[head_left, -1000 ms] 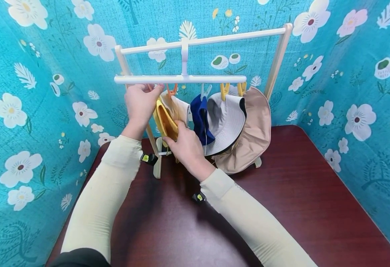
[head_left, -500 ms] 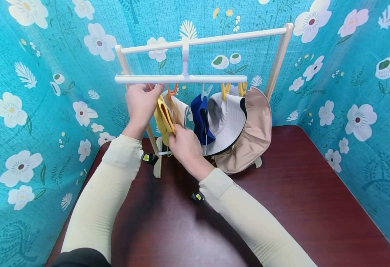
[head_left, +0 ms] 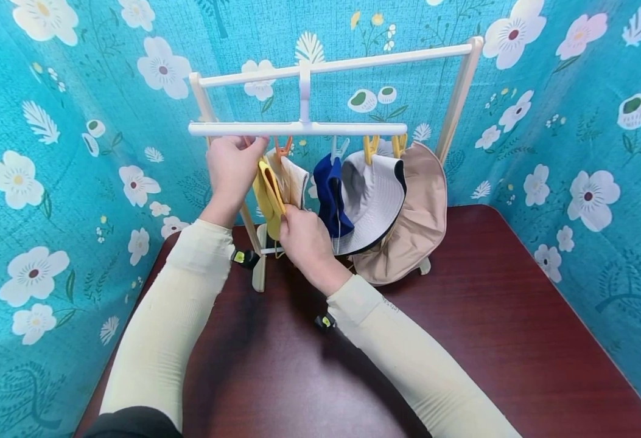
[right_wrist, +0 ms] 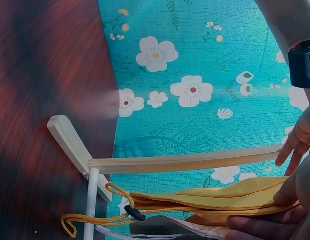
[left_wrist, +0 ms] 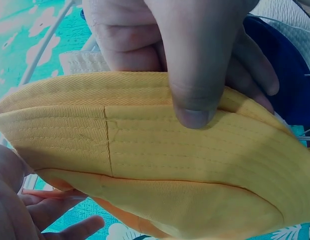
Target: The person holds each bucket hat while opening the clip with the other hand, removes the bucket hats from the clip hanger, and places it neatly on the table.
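A yellow bucket hat point(head_left: 268, 198) hangs folded near the left end of the white hanger bar point(head_left: 243, 129). My right hand point(head_left: 308, 238) pinches its brim; the left wrist view shows the thumb point(left_wrist: 195, 107) pressed flat on the stitched brim and fingers behind it. My left hand point(head_left: 231, 169) is just under the bar, fingers at the hat's upper edge. An orange clothespin point(left_wrist: 52, 193) lies between its fingers in the left wrist view; its jaws are mostly hidden. From the hat dangles a yellow cord point(right_wrist: 89, 218) with a black toggle point(right_wrist: 134, 213).
Beside the yellow hat, a cream hat point(head_left: 296, 181), a blue hat point(head_left: 328, 201), a light grey bucket hat point(head_left: 377, 198) and a beige hat point(head_left: 427, 213) hang from clothespins. A wooden rack point(head_left: 457, 100) carries the hanger over the dark red table point(head_left: 490, 316).
Over the last second my right hand drew the hat's brim together, so its opening narrowed and the fold flattened. The left hand stayed at the bar.
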`<state>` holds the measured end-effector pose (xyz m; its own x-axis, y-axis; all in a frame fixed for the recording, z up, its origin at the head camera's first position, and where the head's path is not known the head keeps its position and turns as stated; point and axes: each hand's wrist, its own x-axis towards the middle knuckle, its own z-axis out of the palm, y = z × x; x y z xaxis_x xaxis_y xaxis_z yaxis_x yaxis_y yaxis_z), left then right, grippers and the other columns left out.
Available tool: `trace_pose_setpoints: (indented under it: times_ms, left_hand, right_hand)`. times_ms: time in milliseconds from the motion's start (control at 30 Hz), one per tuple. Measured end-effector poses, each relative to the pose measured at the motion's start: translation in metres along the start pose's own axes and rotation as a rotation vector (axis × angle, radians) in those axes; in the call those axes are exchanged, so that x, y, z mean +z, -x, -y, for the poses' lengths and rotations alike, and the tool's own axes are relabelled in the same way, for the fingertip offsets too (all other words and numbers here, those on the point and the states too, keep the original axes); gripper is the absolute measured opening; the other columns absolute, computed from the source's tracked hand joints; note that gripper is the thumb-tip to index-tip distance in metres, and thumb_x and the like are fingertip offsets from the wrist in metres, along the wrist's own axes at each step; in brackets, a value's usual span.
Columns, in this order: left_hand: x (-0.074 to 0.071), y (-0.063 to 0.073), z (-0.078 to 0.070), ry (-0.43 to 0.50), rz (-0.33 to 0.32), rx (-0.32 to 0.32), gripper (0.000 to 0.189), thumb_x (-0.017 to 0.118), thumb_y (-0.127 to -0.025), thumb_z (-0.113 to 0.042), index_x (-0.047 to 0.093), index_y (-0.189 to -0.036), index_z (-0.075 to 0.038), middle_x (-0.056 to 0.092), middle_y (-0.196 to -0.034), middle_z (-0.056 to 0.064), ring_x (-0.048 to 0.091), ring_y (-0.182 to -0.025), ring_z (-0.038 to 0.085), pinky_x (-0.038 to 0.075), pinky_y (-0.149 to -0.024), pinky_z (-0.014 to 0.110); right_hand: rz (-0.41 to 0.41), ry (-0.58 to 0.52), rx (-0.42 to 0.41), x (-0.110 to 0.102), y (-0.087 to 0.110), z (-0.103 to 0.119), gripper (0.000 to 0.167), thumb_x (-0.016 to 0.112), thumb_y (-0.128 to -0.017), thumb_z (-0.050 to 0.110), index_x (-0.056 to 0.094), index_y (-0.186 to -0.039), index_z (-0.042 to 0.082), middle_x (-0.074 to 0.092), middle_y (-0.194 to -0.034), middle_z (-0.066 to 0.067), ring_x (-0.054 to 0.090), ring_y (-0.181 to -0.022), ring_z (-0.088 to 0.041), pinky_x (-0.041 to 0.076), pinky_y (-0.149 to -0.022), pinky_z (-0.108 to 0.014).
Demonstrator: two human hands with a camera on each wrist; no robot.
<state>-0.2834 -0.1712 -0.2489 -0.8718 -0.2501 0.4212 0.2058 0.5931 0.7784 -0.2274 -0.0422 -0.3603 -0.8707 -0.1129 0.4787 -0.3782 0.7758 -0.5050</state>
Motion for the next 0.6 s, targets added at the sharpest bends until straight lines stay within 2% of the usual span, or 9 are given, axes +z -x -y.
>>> trace_pose_setpoints:
  times_ms: [167, 400, 600]
  left_hand:
    - [-0.0005, -0.0006, 0.0003, 0.01, 0.001, 0.009, 0.053, 0.067, -0.095, -0.05, 0.052, -0.061, -0.012, 0.039, -0.05, -0.004, 0.039, -0.05, 0.017, 0.027, -0.045, 0.03]
    - [-0.0017, -0.0008, -0.0002, 0.006, 0.003, 0.023, 0.047, 0.067, -0.096, -0.048, 0.063, -0.067, -0.011, 0.044, -0.052, -0.004, 0.04, -0.049, 0.016, 0.027, -0.044, 0.03]
    - [-0.0025, -0.0019, -0.0003, 0.011, 0.011, 0.014, 0.047, 0.067, -0.096, -0.049, 0.066, -0.069, -0.01, 0.047, -0.051, -0.005, 0.04, -0.047, 0.016, 0.028, -0.044, 0.03]
  right_hand:
    - [-0.016, 0.008, -0.014, 0.0008, 0.0012, 0.0003, 0.016, 0.056, -0.104, 0.021, 0.067, -0.094, 0.014, 0.075, -0.085, -0.006, 0.07, -0.07, -0.021, 0.056, -0.059, -0.038]
    - [-0.04, 0.009, -0.03, 0.0013, 0.0026, 0.0005, 0.018, 0.056, -0.103, 0.021, 0.068, -0.091, 0.014, 0.074, -0.083, -0.006, 0.07, -0.069, -0.021, 0.055, -0.057, -0.037]
    - [-0.073, 0.019, -0.064, 0.0021, 0.0046, -0.002, 0.018, 0.057, -0.101, 0.017, 0.066, -0.087, 0.014, 0.072, -0.077, -0.006, 0.069, -0.067, -0.021, 0.053, -0.055, -0.038]
